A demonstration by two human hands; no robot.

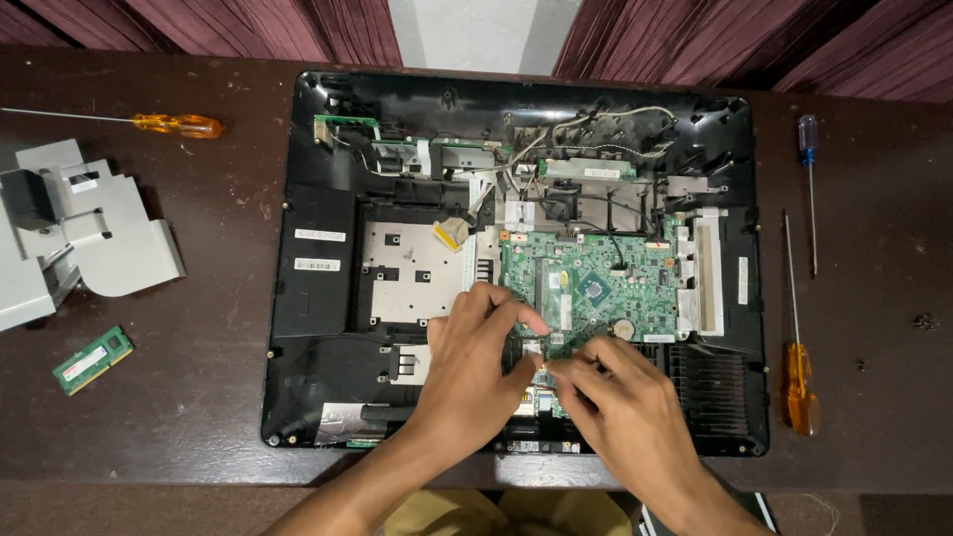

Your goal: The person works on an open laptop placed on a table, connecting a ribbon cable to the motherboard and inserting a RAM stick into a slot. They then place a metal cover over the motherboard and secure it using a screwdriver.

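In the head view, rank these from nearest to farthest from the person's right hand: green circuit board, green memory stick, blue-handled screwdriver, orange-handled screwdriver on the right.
1. Green circuit board: touching the right hand, just above it.
2. Orange-handled screwdriver: to the hand's right, on the table.
3. Blue-handled screwdriver: far upper right.
4. Green memory stick: far left, beyond the open computer case.

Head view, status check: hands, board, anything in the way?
Left hand and right hand both pinching at lower edge of green board; what they grip is hidden. Board seated in open black chassis. Nothing in the way; screwdrivers lie aside.
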